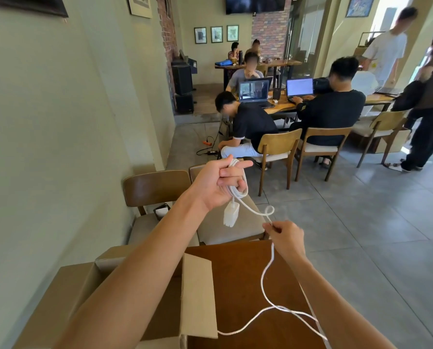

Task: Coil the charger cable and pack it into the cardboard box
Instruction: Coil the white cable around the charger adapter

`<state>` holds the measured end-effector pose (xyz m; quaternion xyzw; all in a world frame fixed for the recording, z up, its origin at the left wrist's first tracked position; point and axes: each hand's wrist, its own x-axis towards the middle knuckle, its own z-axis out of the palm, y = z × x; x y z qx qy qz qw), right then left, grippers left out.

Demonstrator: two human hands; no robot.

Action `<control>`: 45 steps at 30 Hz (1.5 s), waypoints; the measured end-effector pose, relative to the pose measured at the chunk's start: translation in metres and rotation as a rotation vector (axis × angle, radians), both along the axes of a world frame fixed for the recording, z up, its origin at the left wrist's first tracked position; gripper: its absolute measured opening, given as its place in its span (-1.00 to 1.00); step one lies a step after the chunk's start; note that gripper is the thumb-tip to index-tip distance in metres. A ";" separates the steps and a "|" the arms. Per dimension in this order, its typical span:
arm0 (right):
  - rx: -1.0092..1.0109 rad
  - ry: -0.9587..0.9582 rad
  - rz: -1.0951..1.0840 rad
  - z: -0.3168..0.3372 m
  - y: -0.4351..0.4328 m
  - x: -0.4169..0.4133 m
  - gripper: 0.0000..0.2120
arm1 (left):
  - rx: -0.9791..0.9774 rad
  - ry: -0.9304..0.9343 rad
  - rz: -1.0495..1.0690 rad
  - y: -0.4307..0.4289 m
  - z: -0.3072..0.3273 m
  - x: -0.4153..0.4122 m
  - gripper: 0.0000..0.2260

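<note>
Two hands raised over brown table point(248, 273). Left hand point(218, 183) closed around several white loops of charger cable point(267, 280), white plug adapter point(231, 214) dangling beneath. Right hand point(287, 238) pinches the cable's free run, which trails across the table. Cardboard box point(124, 298), flaps open, under left forearm. Two wooden chairs point(157, 187) beyond the table; seated people with laptops point(254, 93) farther off. No legible writing.
</note>
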<state>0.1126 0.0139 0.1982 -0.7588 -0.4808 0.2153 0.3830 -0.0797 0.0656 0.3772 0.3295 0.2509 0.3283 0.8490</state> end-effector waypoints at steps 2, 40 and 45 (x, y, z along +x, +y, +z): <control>-0.011 0.009 -0.040 -0.004 -0.011 0.009 -0.82 | 0.012 -0.011 0.006 0.003 0.005 -0.004 -0.52; -0.122 0.917 0.257 0.131 0.021 -0.004 -0.64 | 0.564 0.663 -0.389 -0.021 -0.017 -0.001 -0.58; -0.083 0.533 0.344 0.158 0.012 -0.014 -0.68 | 0.510 0.594 -0.207 -0.027 -0.027 0.012 -0.67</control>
